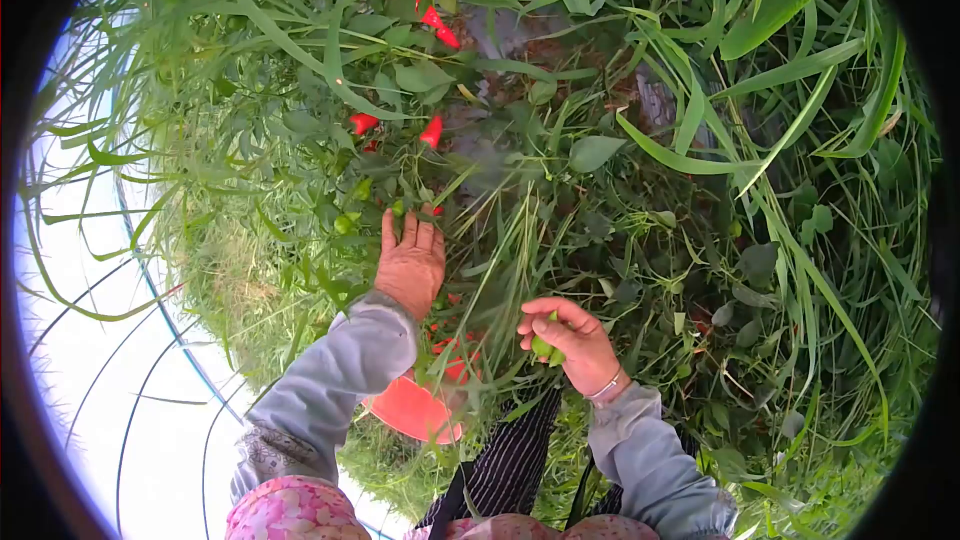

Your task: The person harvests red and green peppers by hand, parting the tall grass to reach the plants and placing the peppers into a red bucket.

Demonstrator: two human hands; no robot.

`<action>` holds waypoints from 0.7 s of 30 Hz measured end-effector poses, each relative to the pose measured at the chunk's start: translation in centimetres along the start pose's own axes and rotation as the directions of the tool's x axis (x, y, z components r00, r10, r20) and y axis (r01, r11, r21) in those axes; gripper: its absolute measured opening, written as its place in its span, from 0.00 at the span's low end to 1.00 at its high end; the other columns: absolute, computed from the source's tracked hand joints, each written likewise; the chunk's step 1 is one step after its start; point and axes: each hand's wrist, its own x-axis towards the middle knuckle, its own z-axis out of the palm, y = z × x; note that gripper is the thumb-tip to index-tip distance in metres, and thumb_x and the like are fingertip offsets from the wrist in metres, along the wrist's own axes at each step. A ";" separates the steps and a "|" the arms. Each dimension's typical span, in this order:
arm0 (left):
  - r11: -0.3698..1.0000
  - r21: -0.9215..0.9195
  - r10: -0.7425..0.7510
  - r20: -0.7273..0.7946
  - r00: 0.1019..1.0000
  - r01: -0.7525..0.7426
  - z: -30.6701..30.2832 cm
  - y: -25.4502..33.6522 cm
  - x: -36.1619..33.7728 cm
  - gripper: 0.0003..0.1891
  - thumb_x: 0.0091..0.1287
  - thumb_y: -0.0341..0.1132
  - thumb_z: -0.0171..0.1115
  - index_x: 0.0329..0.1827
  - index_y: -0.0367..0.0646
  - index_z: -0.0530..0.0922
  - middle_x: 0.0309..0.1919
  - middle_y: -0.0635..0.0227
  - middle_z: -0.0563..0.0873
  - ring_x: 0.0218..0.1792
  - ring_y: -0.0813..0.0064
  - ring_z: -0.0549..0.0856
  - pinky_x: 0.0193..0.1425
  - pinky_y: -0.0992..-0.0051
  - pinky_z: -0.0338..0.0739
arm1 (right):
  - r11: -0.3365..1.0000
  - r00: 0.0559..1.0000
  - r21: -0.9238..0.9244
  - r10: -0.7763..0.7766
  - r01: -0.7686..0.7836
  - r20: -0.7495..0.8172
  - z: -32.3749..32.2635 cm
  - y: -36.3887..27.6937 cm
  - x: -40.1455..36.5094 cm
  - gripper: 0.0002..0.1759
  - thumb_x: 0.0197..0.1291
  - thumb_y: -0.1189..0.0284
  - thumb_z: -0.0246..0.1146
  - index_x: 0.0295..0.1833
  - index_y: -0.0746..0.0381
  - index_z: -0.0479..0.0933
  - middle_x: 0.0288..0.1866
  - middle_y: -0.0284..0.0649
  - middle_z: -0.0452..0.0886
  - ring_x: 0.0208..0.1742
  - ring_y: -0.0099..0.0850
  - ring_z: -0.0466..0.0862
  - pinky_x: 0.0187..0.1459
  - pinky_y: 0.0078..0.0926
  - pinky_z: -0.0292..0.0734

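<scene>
My left hand (pixel 410 265) reaches into the pepper plants with its fingers stretched out and slightly apart. Just past its fingertips hang small green peppers (pixel 345 223) among the leaves. Farther up the row, red peppers (pixel 431 131) show, one long red pepper (pixel 437 22) higher still. My right hand (pixel 578 345) is curled in front of my body, its thumb and fingers closed around a green pepper (pixel 541 348). Part of that pepper is hidden by the fingers.
A red bucket (pixel 412 412) stands below my left forearm, with red peppers (pixel 455 368) by its upper edge, partly behind grass. Tall grass (pixel 690 155) and leafy plants crowd both sides. Thin curved hoops (pixel 160 305) cross the bright area at left.
</scene>
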 end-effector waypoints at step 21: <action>0.683 -0.695 0.120 -0.196 0.973 -0.224 -5.0 7.3 -9.1 0.23 0.50 0.26 0.57 0.53 0.36 0.70 0.40 0.54 0.79 0.29 0.61 0.83 0.29 0.70 0.79 | 0.087 0.960 -0.963 -0.141 0.253 0.240 1.7 1.2 1.1 0.30 0.50 0.76 0.59 0.62 0.49 0.68 0.45 0.44 0.80 0.39 0.44 0.81 0.38 0.39 0.78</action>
